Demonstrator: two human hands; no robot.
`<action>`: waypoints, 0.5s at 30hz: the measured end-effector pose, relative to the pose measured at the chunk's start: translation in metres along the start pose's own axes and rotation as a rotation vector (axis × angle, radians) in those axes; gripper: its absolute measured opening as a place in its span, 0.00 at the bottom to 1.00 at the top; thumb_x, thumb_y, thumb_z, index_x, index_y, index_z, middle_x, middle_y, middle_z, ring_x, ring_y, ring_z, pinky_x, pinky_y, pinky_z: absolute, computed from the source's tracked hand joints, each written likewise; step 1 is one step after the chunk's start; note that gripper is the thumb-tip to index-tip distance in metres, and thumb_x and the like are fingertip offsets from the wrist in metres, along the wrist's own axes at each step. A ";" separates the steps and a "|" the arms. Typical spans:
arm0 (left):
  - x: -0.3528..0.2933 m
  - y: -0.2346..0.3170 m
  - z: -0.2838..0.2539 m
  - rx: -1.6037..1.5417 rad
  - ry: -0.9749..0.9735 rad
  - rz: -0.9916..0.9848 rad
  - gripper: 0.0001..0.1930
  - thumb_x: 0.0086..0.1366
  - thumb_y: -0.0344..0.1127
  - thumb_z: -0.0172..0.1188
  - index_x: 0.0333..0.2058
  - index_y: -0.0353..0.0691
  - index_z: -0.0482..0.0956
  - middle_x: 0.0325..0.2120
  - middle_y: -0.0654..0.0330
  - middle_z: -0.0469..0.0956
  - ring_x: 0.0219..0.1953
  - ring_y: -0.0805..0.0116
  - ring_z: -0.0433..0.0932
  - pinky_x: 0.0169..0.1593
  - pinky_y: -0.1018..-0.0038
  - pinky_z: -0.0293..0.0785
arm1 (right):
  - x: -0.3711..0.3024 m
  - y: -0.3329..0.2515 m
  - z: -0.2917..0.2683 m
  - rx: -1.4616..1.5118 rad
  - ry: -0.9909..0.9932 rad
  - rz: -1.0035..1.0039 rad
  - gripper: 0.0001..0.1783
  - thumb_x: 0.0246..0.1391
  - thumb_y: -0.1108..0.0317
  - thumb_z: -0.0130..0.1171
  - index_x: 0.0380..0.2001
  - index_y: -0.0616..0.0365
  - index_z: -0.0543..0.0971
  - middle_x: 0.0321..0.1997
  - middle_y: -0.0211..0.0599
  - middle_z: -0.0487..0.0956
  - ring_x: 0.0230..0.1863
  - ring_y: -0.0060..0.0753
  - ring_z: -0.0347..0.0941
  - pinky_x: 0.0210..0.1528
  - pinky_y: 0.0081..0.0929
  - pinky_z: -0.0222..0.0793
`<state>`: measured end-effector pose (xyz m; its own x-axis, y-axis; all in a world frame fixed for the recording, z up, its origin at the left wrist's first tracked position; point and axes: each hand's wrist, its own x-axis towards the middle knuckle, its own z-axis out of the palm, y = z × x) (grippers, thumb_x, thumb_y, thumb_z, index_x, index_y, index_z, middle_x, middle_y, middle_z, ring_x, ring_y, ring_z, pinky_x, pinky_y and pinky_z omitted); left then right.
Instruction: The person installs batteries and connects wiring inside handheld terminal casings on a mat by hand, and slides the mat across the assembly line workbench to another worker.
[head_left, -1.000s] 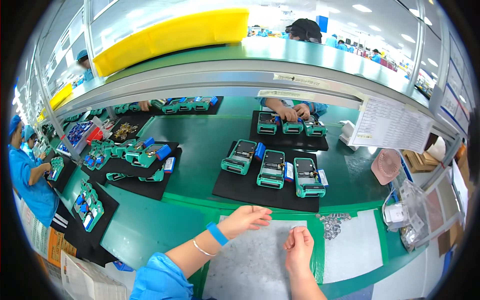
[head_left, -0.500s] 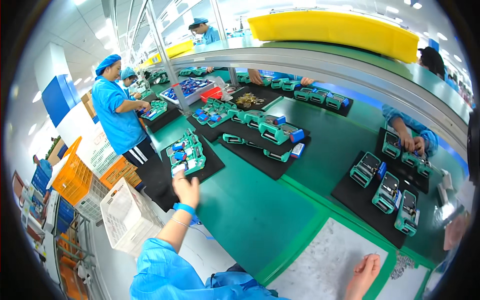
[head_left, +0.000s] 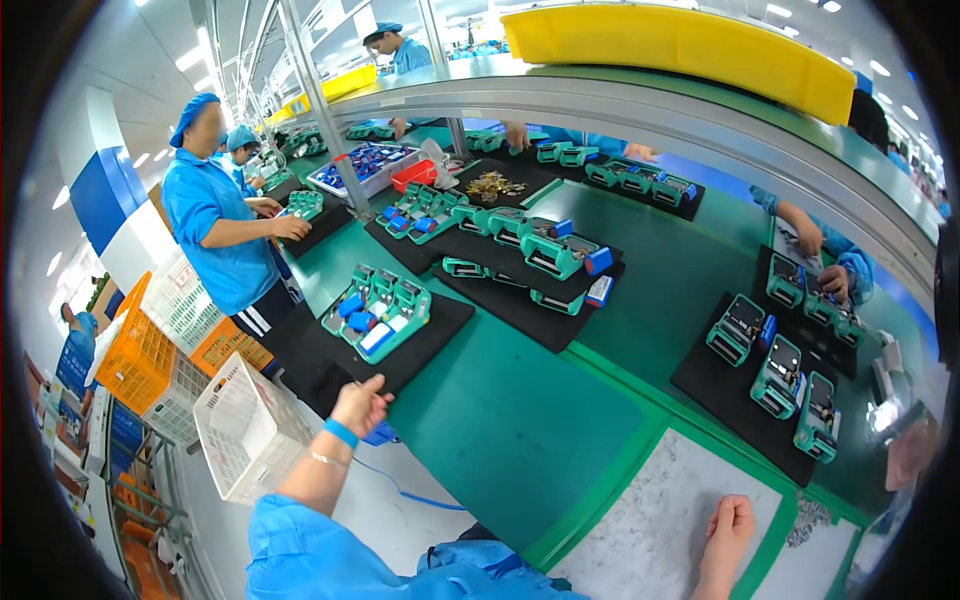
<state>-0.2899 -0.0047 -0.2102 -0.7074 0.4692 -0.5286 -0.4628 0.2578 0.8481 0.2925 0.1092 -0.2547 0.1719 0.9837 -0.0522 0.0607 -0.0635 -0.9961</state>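
Note:
My left hand (head_left: 360, 406) is closed at the near edge of a black mat (head_left: 445, 318), its fingers curled and the thumb on top; it seems to pinch that edge. On the mat lie several joined teal plastic housings (head_left: 408, 300) with blue and white cylindrical cells (head_left: 360, 322) on and in them. My right hand (head_left: 733, 520) hovers over or rests on a pale grey sheet (head_left: 655, 505) at the lower right. Its fingers are curled in and nothing shows between them.
More black mats carry teal housings at the middle (head_left: 550, 255) and right (head_left: 780, 375). A metal-framed shelf with a yellow bin (head_left: 680, 55) crosses above the green bench. A co-worker (head_left: 215, 225) stands left, behind a white crate (head_left: 245, 430). Another person's hands (head_left: 832, 280) work far right.
My left hand has drawn back from the housings to the mat's near edge. The mat and its housings have shifted right along the bench. My right hand stays about where it was.

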 end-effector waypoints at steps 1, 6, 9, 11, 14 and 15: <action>-0.018 -0.014 0.015 -0.034 -0.061 -0.003 0.18 0.67 0.40 0.59 0.20 0.37 0.72 0.16 0.55 0.77 0.09 0.72 0.70 0.13 0.79 0.70 | 0.001 0.001 0.002 -0.017 -0.049 -0.002 0.11 0.66 0.62 0.51 0.28 0.53 0.72 0.20 0.23 0.69 0.18 0.12 0.59 0.19 0.14 0.53; -0.115 -0.086 0.057 -0.170 -0.426 -0.107 0.20 0.67 0.42 0.60 0.19 0.35 0.75 0.18 0.53 0.77 0.20 0.68 0.76 0.23 0.75 0.74 | -0.036 -0.028 0.034 0.009 -0.322 0.150 0.12 0.66 0.61 0.51 0.42 0.57 0.75 0.34 0.37 0.81 0.32 0.23 0.77 0.29 0.19 0.73; -0.181 -0.105 0.090 -0.016 -0.543 -0.393 0.20 0.69 0.47 0.58 0.31 0.31 0.79 0.15 0.59 0.73 0.18 0.73 0.71 0.24 0.78 0.69 | -0.068 -0.035 0.067 0.209 -0.669 0.296 0.22 0.66 0.61 0.50 0.59 0.59 0.67 0.50 0.44 0.78 0.46 0.31 0.77 0.42 0.28 0.77; -0.215 -0.116 0.108 0.227 -0.679 -0.502 0.21 0.69 0.50 0.57 0.34 0.33 0.81 0.16 0.64 0.73 0.20 0.77 0.71 0.26 0.81 0.66 | -0.084 -0.040 0.089 0.353 -0.711 0.534 0.22 0.67 0.63 0.50 0.60 0.59 0.63 0.48 0.41 0.76 0.45 0.25 0.74 0.45 0.27 0.74; -0.230 -0.163 0.129 0.332 -0.915 -0.567 0.16 0.71 0.46 0.55 0.37 0.37 0.80 0.20 0.63 0.77 0.22 0.77 0.73 0.27 0.81 0.67 | -0.091 -0.037 0.105 0.320 -0.591 0.407 0.22 0.65 0.65 0.53 0.58 0.62 0.64 0.50 0.40 0.76 0.48 0.27 0.73 0.52 0.28 0.71; -0.225 -0.176 0.126 0.365 -0.964 -0.591 0.16 0.71 0.46 0.55 0.37 0.37 0.80 0.20 0.63 0.77 0.22 0.77 0.73 0.27 0.81 0.67 | -0.092 -0.033 0.096 0.319 -0.527 0.407 0.22 0.65 0.65 0.53 0.58 0.62 0.64 0.50 0.40 0.76 0.48 0.27 0.73 0.52 0.28 0.71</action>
<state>0.0179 -0.0488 -0.2366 0.3312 0.5985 -0.7295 -0.2926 0.8001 0.5236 0.1804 0.0371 -0.2234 -0.3801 0.8482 -0.3688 -0.2098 -0.4674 -0.8588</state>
